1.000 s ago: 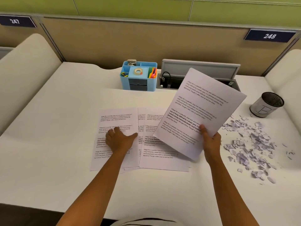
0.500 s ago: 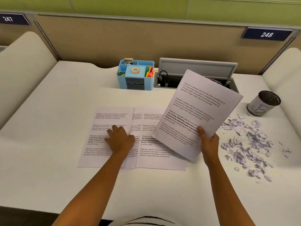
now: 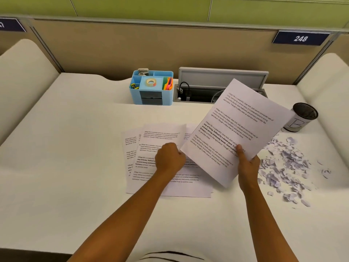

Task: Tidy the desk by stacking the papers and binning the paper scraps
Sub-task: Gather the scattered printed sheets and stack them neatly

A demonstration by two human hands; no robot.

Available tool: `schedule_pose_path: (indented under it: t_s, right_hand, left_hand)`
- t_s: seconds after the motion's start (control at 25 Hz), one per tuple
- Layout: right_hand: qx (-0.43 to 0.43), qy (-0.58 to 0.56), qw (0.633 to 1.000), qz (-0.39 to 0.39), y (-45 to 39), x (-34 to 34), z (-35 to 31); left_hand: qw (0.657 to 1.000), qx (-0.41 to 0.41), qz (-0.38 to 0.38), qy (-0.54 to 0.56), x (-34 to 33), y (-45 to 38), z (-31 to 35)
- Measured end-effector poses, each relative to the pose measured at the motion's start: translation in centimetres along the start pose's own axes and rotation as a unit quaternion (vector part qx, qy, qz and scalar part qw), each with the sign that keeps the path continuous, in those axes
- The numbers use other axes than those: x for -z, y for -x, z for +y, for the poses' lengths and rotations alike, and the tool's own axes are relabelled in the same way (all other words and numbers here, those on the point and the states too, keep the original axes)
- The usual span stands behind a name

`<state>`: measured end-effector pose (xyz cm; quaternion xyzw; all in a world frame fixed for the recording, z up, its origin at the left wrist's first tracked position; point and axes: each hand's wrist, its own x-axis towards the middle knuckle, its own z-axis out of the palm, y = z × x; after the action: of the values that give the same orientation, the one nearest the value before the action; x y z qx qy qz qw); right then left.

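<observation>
My right hand (image 3: 247, 167) grips a printed sheet (image 3: 236, 127) by its lower edge and holds it tilted above the desk. My left hand (image 3: 169, 158) is closed on the right edge of another printed sheet (image 3: 160, 137), which is lifted off the overlapping papers (image 3: 188, 186) that lie flat on the white desk (image 3: 75, 148). A pile of pale paper scraps (image 3: 285, 167) is spread on the desk to the right of my right hand. Behind the scraps stands a small round bin (image 3: 300, 118) with a dark mesh rim.
A blue desk organiser (image 3: 151, 89) with tape and coloured notes stands at the back centre. Beside it is an open grey cable tray (image 3: 217, 86) with its lid up. Padded dividers flank the desk left and right, and a partition wall runs behind.
My left hand went from pressing flat on the left sheet to gripping a sheet's edge and lifting it rightward. The right hand's sheet stayed raised.
</observation>
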<state>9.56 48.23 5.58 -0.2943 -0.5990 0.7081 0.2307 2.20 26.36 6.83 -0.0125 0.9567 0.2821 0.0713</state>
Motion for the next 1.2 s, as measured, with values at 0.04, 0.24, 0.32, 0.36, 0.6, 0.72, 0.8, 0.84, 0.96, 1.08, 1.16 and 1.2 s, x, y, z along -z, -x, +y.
schedule_pose_path:
  t_s: [0.04,0.24,0.32,0.36,0.6,0.72,0.8,0.84,0.96,1.08,1.16,1.2]
  right_hand:
    - [-0.002,0.000,1.000,0.005,0.0,0.3,0.0]
    - [0.004,-0.007,1.000,0.016,-0.4,1.8,-0.2]
    - [0.005,-0.008,1.000,0.019,-0.4,2.2,-0.3]
    - [0.007,-0.007,1.000,0.019,-0.4,2.3,-0.3]
    - [0.014,-0.002,1.000,0.000,-0.2,1.8,-0.2]
    - [0.015,0.003,1.000,-0.006,-0.3,1.6,-0.3]
    - [0.013,0.001,1.000,-0.005,-0.3,1.7,-0.3]
    - [0.013,0.001,1.000,-0.005,-0.3,1.7,-0.3]
    - [0.011,0.003,1.000,-0.004,-0.4,1.9,-0.1]
    - [0.010,0.005,1.000,-0.002,-0.4,2.0,0.1]
    - [0.011,0.003,1.000,0.003,-0.6,2.1,0.0]
    - [0.013,0.002,1.000,0.007,-0.8,2.3,0.0]
  left_hand:
    - [0.999,0.000,-0.014,0.030,-0.8,0.3,0.2]
    - [0.989,0.060,0.008,0.137,-1.8,-0.2,-1.3]
    - [0.987,0.098,0.046,0.115,-1.1,-1.3,-3.1]
    - [0.989,0.118,0.043,0.074,-0.7,-1.9,-4.1]
    - [0.971,0.232,-0.025,-0.055,0.5,-3.7,-6.4]
    - [0.964,0.257,-0.030,-0.065,0.9,-4.3,-6.7]
    - [0.962,0.263,-0.033,-0.067,1.3,-4.7,-7.2]
    - [0.962,0.265,-0.033,-0.063,1.4,-5.0,-7.5]
    - [0.960,0.275,-0.044,-0.031,1.9,-5.4,-7.9]
    - [0.960,0.273,-0.057,-0.016,2.3,-5.6,-7.9]
    - [0.967,0.250,-0.034,-0.022,2.2,-5.3,-7.8]
    - [0.971,0.237,-0.019,-0.005,2.0,-5.2,-7.6]
